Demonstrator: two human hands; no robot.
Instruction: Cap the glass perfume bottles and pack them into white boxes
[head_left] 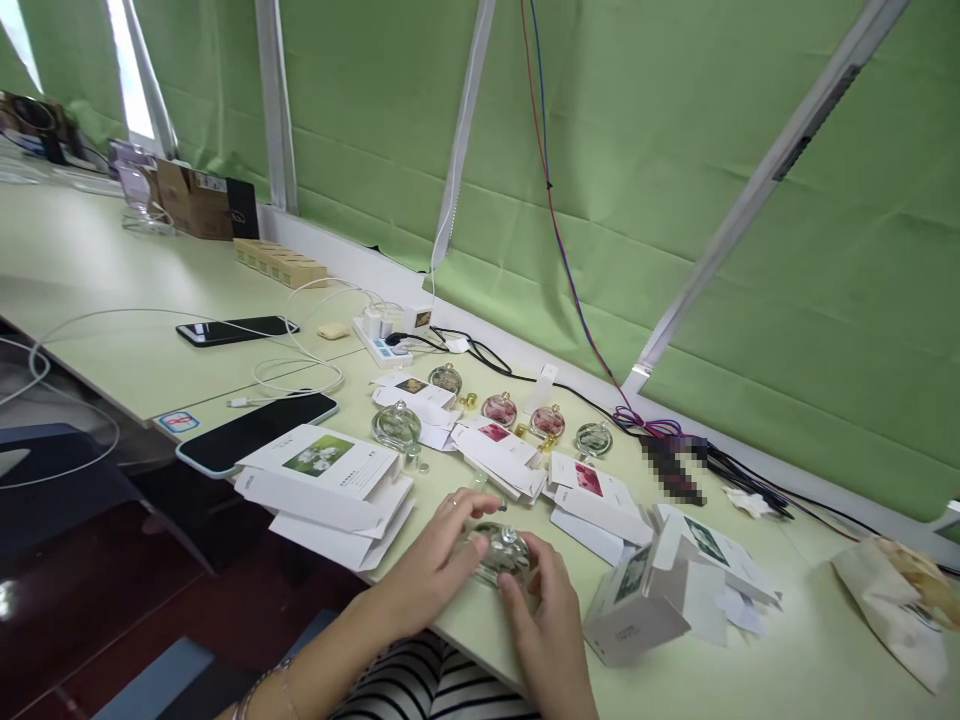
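Both our hands are on one round glass bottle (504, 553) at the near edge of the counter (787, 660). Our left hand (435, 560) closes its fingers (469, 510) around the left side of the bottle, and our right hand (544, 610) holds the right side, with the thumb on the front of the glass. The bottle is clear and rests low, touching or almost touching the counter; we cannot tell which.

Just beside our right hand stands a small white box (637, 605) with open flaps. To the left of our left hand lies a stack of flat white cartons (330, 490), the top one with a flower picture. Behind the hands more flat cartons (499, 455) lie, and several other round bottles (500, 408) stand near the wall. Two dark phones (255, 430) lie further left, among white cables (300, 375).
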